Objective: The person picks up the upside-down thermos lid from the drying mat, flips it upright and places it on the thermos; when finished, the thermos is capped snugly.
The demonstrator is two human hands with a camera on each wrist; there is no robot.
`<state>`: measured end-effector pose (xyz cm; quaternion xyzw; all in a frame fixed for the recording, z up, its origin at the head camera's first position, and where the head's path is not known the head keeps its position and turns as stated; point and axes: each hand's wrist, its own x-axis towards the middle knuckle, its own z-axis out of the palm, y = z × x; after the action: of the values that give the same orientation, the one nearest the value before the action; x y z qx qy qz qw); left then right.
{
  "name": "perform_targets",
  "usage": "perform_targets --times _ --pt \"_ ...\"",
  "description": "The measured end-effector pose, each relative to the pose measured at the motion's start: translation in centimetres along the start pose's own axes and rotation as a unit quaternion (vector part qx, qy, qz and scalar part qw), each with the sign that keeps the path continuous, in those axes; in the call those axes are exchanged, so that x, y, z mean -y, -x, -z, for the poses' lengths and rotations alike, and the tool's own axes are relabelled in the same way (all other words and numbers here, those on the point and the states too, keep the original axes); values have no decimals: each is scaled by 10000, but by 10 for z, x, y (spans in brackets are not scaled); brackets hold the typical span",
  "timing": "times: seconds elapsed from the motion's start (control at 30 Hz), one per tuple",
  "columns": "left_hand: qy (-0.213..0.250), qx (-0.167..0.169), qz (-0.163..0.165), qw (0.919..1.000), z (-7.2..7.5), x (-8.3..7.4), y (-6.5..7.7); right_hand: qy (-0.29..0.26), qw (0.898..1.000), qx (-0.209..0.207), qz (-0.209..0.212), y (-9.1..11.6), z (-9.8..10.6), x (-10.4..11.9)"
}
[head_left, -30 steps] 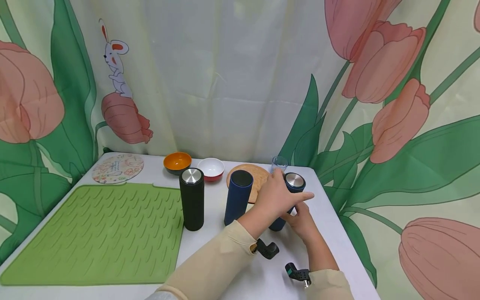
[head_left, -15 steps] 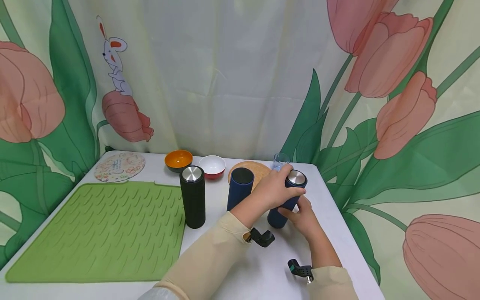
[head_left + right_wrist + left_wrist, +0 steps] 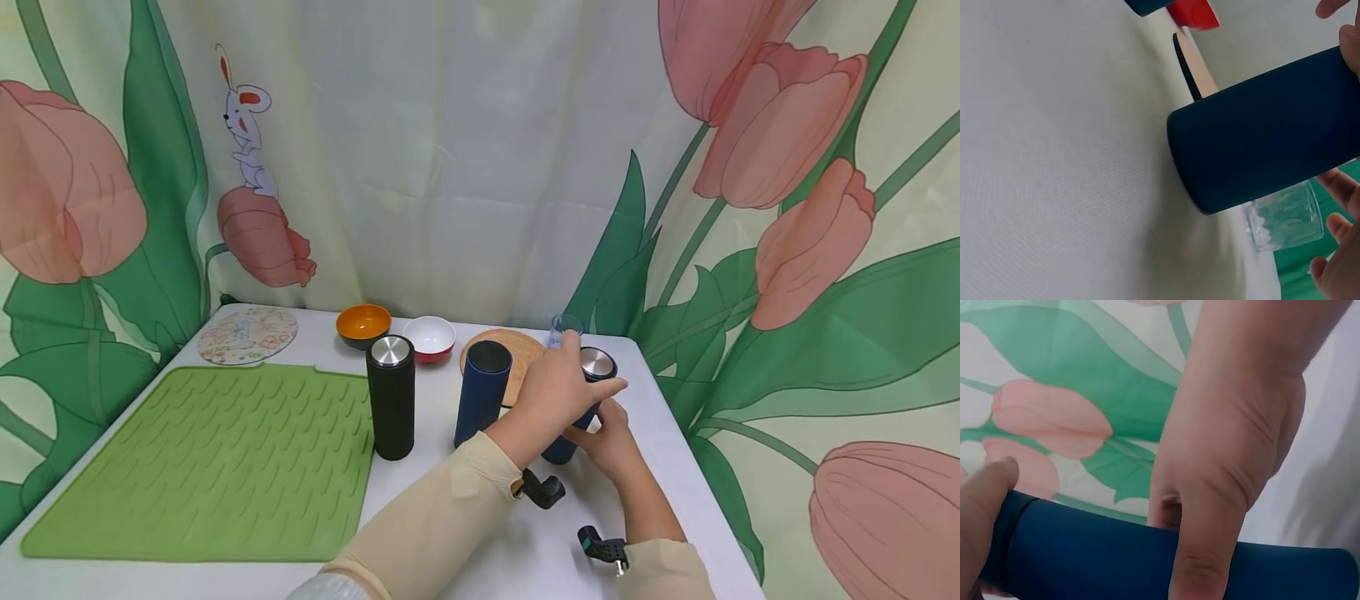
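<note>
A dark blue thermos (image 3: 559,450) with a steel-topped lid (image 3: 597,362) is between both hands at the right of the table. My left hand (image 3: 553,385) reaches across from the left and holds its lid end; the thumb lies across the front, and the other fingers are mostly hidden behind. Lower down, my right hand (image 3: 611,443) grips the body, its thumb toward the left side. The left wrist view shows that hand (image 3: 1219,444) across the blue body (image 3: 1091,544), with my left thumb (image 3: 991,487) at the lid. The base (image 3: 1191,169) is close over the white cloth.
A second blue thermos (image 3: 482,396) and a black thermos (image 3: 392,408) stand to the left. Behind are a round wooden board (image 3: 528,343), a glass (image 3: 557,332), a white-and-red bowl (image 3: 431,337) and an orange bowl (image 3: 363,321). A green mat (image 3: 210,467) covers the left side.
My left thumb drew in across the thermos half a second ago and now stretches out past its right edge again. My right hand keeps its grip on the body.
</note>
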<state>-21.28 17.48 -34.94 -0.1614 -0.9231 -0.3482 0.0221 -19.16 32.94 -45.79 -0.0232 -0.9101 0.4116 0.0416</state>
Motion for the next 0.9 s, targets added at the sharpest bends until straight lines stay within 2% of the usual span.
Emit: perform_targets --times 0.1,0.2,0.4,0.5,0.63,0.77,0.83,0.9 --pt "27 73 -419 9991 1 5 -1 -15 9998 37 -172 1 1 0" --pt "83 223 -672 9975 4 10 -3 -96 9998 64 -176 0 3 0" --pt "22 805 -830 9933 14 17 -7 -191 9996 190 -111 1 4 -2" --pt "-83 925 -815 9923 16 14 -7 -192 9996 187 -111 0 6 -2" --pt "-153 786 -416 9959 12 4 -1 -206 9996 173 -113 1 6 -2" --pt "-471 416 16 9980 4 -6 5 -254 9995 157 -42 0 4 0" --pt "-693 235 23 9973 1 -9 5 -246 9995 157 -80 1 5 2" --pt "-718 118 -123 9973 0 -9 4 -201 9996 124 -149 3 7 3"
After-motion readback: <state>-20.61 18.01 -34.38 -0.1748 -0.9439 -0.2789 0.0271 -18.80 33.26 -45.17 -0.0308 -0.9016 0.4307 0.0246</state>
